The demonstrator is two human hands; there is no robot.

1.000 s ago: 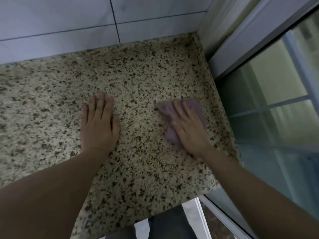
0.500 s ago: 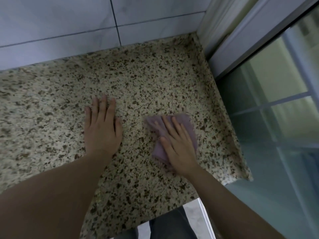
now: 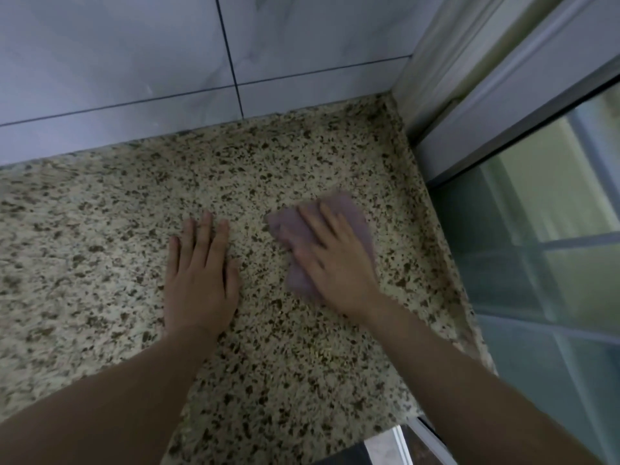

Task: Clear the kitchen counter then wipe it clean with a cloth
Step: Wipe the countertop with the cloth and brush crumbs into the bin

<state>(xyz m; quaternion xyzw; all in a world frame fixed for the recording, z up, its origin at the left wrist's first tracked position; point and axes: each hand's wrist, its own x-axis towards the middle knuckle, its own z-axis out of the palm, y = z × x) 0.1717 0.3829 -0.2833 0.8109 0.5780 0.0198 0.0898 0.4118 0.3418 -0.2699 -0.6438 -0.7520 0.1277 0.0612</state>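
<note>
A speckled beige and brown stone counter (image 3: 100, 229) fills the middle of the view. A folded purple cloth (image 3: 352, 219) lies flat on it toward the right. My right hand (image 3: 332, 260) presses down on the cloth with fingers spread, covering most of it. My left hand (image 3: 199, 276) rests palm down on the bare counter just left of the cloth, fingers together, holding nothing.
A white tiled wall (image 3: 134, 62) runs along the counter's far edge. A window frame (image 3: 503, 105) and glass pane (image 3: 553, 263) border the counter on the right. The counter's front edge (image 3: 302, 444) is near my body, with floor below.
My right hand slid the cloth toward me and to the left, then back away and slightly right. My left hand stayed planted on the counter.
</note>
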